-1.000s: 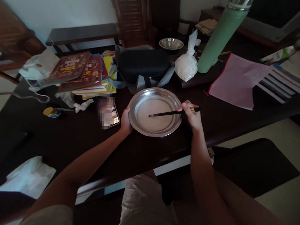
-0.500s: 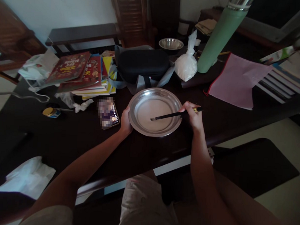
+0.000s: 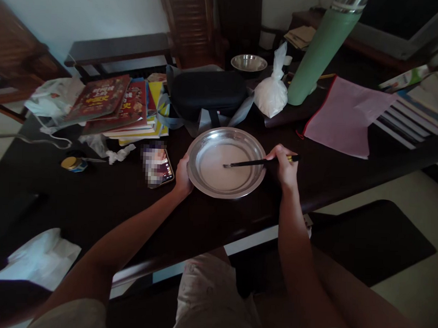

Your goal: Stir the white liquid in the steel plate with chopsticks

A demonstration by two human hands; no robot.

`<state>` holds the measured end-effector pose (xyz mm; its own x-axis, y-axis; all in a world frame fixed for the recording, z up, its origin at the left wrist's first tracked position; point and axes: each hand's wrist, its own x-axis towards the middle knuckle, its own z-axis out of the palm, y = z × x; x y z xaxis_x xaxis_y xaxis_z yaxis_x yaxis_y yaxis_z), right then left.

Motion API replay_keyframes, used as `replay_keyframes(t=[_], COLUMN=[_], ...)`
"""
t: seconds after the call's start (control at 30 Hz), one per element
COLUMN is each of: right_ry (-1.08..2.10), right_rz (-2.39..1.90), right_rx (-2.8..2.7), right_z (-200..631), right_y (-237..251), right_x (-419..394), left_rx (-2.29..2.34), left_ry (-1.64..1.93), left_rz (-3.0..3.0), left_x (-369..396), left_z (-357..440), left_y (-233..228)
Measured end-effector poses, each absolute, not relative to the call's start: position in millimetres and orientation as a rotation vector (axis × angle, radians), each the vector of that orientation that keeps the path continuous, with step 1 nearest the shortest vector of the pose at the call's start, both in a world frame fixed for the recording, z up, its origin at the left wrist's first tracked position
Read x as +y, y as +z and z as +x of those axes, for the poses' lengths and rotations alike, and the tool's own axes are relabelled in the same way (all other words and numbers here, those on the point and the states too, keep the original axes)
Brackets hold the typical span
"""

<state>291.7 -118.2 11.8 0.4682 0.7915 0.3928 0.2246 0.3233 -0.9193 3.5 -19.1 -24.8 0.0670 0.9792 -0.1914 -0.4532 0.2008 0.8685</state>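
Head view is showing a steel plate [image 3: 227,163] sitting on the dark table [image 3: 94,197], holding a thin layer of pale liquid. Left hand [image 3: 182,174] is curling around the plate's left rim, fingers touching the metal. Right hand [image 3: 284,168] is pinching dark chopsticks [image 3: 257,162] at their far end (tips are dipping into the liquid near the plate's middle). Phone [image 3: 157,165] is lying just beside the left hand. Black case [image 3: 207,92] is sitting behind the plate, a book stack [image 3: 116,106] to its left, a white bag [image 3: 272,91] and a green flask [image 3: 318,50] to its right.
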Motion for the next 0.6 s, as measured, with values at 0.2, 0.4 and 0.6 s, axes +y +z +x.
replay_keyframes(t=[0.2, 0.4, 0.6], right_ry=[0.502, 0.545, 0.530], right_rz=[-1.267, -1.288, -1.286], right_rx=[-1.112, -1.102, -1.072], right_z=[290.4, 289.3, 290.5], right_y=[13.4, 15.0, 14.4], right_x=[-118.1, -118.6, -118.9], left_rx=[0.896, 0.929, 0.931], left_ry=[1.246, 1.244, 1.244], left_rz=[0.742, 0.744, 0.724], left_x=[-19.8, -20.8, -22.0], left_z=[5.1, 7.8, 7.2], left_y=[-23.2, -21.8, -19.1])
